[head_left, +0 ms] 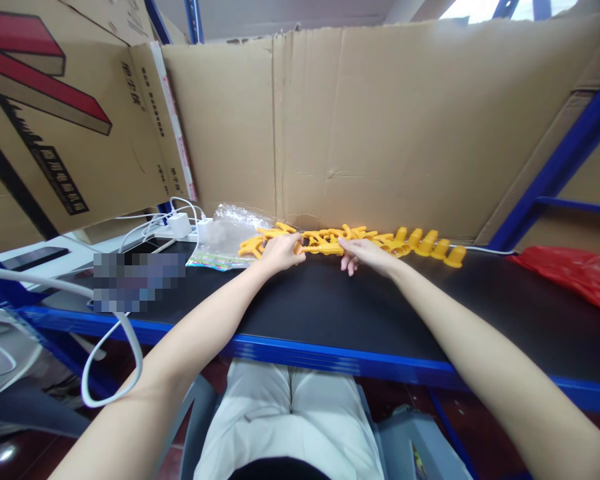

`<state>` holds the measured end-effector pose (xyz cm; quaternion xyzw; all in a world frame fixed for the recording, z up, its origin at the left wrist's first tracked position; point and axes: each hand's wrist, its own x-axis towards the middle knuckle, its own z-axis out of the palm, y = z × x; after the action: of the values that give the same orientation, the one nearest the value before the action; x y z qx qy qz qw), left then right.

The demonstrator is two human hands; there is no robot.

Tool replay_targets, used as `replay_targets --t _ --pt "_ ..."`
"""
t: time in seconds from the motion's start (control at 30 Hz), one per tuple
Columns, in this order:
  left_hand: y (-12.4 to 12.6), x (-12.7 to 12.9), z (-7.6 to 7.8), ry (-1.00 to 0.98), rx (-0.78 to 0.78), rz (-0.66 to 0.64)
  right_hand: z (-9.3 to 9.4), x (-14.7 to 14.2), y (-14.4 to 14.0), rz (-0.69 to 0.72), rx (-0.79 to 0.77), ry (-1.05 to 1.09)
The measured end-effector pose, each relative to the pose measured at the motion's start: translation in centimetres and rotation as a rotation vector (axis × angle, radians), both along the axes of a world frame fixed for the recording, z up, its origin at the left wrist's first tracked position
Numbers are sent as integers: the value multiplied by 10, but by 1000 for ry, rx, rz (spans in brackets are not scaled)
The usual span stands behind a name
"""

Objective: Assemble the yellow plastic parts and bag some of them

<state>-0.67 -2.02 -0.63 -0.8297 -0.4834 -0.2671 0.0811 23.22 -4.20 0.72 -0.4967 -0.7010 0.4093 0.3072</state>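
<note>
My left hand (279,253) and my right hand (366,254) reach to the back of a black tabletop (330,307) and together hold one yellow plastic part (325,249) between them. Behind the hands lies a heap of several similar yellow parts (330,235) against a cardboard wall. To the right of the heap runs a row of yellow cone-shaped caps (433,245). At the left end of the heap more yellow pieces (253,247) rest on a clear plastic bag (225,233).
A cardboard wall (380,120) closes off the back. White chargers and cables (180,225) and a phone (145,248) lie at the left. A red plastic bag (575,277) sits at the right. The table has a blue front edge (330,357).
</note>
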Motion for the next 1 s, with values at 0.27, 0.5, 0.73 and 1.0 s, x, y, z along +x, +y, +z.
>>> replay_targets --t 0.27,0.5,0.73,1.0 --pt "1 0 0 7 -25 22 0 9 4 20 67 13" --pt "0 0 0 12 -20 26 -3 11 8 36 94 -22" --pt "2 -1 0 17 -32 0 -1 10 6 5 82 -29" --pt "-2 -1 3 36 -69 -14 -1 8 6 -27 75 -4"
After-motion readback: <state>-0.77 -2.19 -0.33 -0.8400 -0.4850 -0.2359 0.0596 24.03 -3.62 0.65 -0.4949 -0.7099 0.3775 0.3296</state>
